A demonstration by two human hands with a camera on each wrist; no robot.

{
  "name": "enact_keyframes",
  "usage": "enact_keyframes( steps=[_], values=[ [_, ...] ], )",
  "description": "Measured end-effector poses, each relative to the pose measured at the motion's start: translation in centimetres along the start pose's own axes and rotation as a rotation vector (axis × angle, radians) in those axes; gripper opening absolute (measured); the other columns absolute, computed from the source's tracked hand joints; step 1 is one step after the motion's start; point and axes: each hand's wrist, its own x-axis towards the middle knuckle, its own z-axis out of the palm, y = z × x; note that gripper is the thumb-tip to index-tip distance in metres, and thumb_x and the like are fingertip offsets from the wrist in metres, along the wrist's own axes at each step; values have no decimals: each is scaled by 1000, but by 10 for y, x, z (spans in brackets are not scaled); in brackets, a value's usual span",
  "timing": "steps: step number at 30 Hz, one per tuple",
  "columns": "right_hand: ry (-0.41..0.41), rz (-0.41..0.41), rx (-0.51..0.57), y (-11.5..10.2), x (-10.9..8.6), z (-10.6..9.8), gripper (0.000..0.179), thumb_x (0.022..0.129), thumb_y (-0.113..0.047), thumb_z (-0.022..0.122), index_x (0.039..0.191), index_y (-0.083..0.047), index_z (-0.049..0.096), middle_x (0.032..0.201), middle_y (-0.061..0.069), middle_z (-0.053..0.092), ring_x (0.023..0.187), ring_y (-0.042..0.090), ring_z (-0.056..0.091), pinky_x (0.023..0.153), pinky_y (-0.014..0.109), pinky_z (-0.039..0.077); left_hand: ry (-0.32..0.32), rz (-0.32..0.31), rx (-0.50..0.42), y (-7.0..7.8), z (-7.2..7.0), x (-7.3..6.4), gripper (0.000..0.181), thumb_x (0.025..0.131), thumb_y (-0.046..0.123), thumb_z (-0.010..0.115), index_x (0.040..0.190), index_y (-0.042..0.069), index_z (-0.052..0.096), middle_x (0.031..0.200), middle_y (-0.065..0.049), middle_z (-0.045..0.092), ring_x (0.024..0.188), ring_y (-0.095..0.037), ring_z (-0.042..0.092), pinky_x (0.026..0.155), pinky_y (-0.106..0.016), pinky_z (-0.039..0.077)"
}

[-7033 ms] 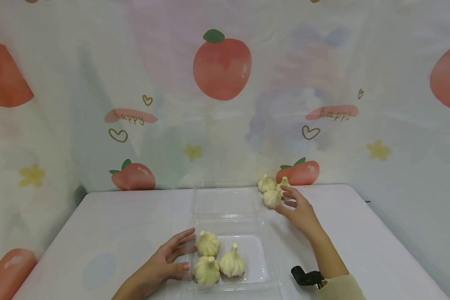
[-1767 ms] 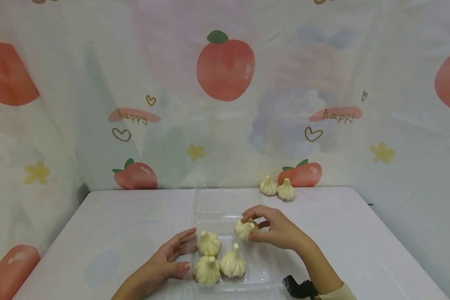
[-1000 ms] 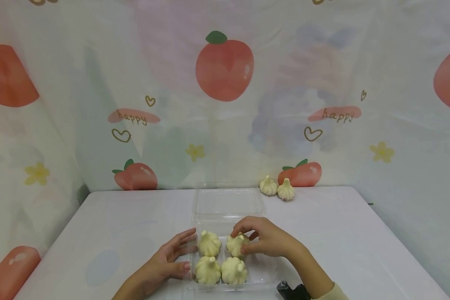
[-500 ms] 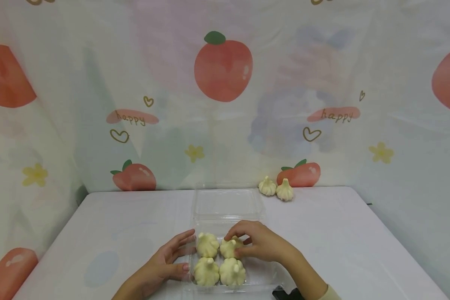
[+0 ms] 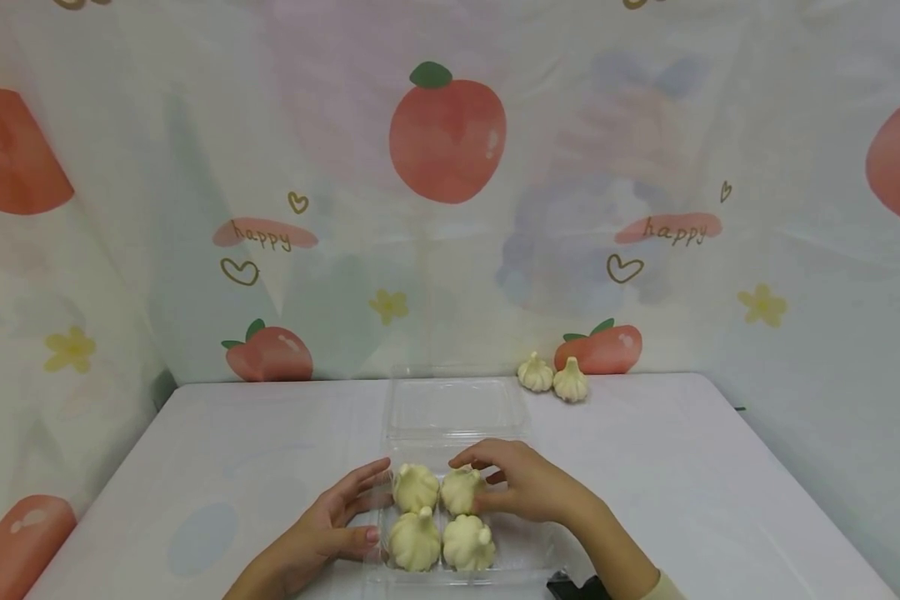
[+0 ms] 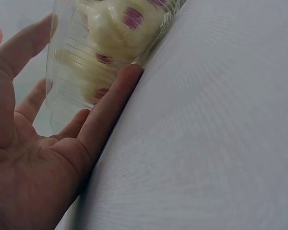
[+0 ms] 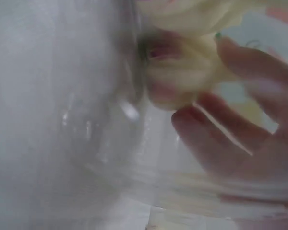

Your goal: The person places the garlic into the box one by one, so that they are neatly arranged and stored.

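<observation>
Several pale garlic bulbs sit in a clear plastic clamshell box [image 5: 521, 550] in the head view, in two rows toward its left side. My left hand [image 5: 322, 529] rests against the box's left wall with fingers extended; in the left wrist view its fingers [image 6: 113, 108] touch the ribbed plastic. At the back-right bulb [image 5: 461, 490], my right hand [image 5: 525, 479] has its fingers loosely spread around it, thumb near its right side. The right wrist view is blurred, with fingertips [image 7: 182, 120] right by the purple-marked bulb [image 7: 182, 67].
The box's clear lid [image 5: 453, 408] lies folded back behind it. Two more garlic bulbs [image 5: 552, 379] stand at the table's back edge, right of the lid. A black object [image 5: 577, 587] shows below the right forearm. A printed cloth [image 5: 450, 250] hangs behind the white table [image 5: 270, 442].
My right hand has carried a garlic bulb from the back group into the box's back row, then loosened its fingers. The front bulbs have tilted slightly. My left hand has stayed at the box.
</observation>
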Motion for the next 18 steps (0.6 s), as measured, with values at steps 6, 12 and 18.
enact_keyframes(
  steps=[6, 12, 18],
  values=[
    [25, 24, 8, -6, -5, -8, 47, 88, -15, 77, 132, -20, 61, 133, -4, 61, 120, 34, 59, 94, 42, 53, 5, 4, -1, 0, 1, 0, 77, 96, 14, 65, 160, 22, 23, 164, -17, 13, 143, -29, 35, 92, -49, 53],
    [61, 13, 10, -10, -9, -19, 49, 88, -15, 77, 132, -26, 60, 135, 0, 61, 121, 36, 58, 95, 41, 53, 8, 5, 3, 0, 1, 0, 78, 95, 12, 66, 160, 21, 23, 164, -18, 12, 144, -30, 34, 92, -48, 53],
    [108, -19, 18, -7, -13, -28, 49, 88, -20, 78, 133, -25, 59, 135, -1, 61, 120, 31, 60, 94, 41, 54, 6, 2, 4, 0, 0, 0, 78, 96, 11, 65, 160, 22, 22, 165, -17, 12, 144, -30, 33, 91, -46, 53]
  ],
)
